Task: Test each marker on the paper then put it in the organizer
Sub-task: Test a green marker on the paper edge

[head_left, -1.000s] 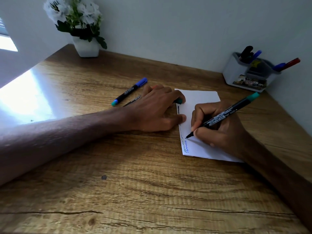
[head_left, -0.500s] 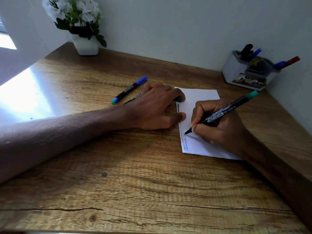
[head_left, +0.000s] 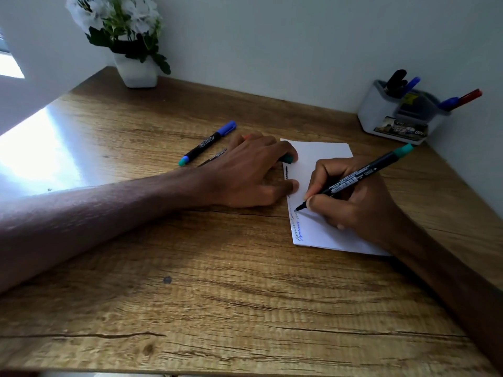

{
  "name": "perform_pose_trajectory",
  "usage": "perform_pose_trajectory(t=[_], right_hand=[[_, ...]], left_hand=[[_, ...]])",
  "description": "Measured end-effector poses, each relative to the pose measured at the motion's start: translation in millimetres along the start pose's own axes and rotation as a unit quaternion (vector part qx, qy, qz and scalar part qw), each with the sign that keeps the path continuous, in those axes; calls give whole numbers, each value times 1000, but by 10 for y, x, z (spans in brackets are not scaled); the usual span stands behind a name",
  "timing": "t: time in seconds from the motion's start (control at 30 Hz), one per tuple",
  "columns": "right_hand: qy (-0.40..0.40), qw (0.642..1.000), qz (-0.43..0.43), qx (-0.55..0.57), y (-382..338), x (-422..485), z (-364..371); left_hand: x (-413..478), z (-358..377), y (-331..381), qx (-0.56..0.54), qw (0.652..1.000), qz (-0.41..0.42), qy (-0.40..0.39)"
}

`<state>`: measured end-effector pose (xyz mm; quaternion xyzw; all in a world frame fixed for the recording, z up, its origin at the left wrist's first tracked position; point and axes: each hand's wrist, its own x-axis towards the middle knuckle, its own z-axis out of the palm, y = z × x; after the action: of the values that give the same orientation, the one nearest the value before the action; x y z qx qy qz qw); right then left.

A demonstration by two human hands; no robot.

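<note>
The right hand (head_left: 362,210) is gripping the marker (head_left: 353,180), tip on the paper (head_left: 321,156); the flat left hand (head_left: 245,175) is pressing its edge.

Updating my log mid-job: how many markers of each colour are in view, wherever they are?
Blue: 3 (blue table marker; two blue organizer markers)
Black: 1 (black marker, in organizer)
Red: 1 (red marker, in organizer)
Green: 1 (green marker, in right hand)
Unclear: 1 (half-hidden marker under left hand)
Total: 7

Dark marker (head_left: 215,156) and teal cap (head_left: 287,159) largely beneath left hand (head_left: 245,172).
</note>
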<state>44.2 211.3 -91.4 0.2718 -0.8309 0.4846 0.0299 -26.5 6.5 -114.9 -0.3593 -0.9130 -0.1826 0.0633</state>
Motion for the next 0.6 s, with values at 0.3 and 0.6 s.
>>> perform_pose_trajectory(t=[0.3,0.6], right_hand=[[10,1000,7,5,-5,4,-1],[25,999,21,14,14,7,3]], left_hand=[[0,-6,1,-1,1000,4,4],[-7,-19,12,0,1000,1,-3]])
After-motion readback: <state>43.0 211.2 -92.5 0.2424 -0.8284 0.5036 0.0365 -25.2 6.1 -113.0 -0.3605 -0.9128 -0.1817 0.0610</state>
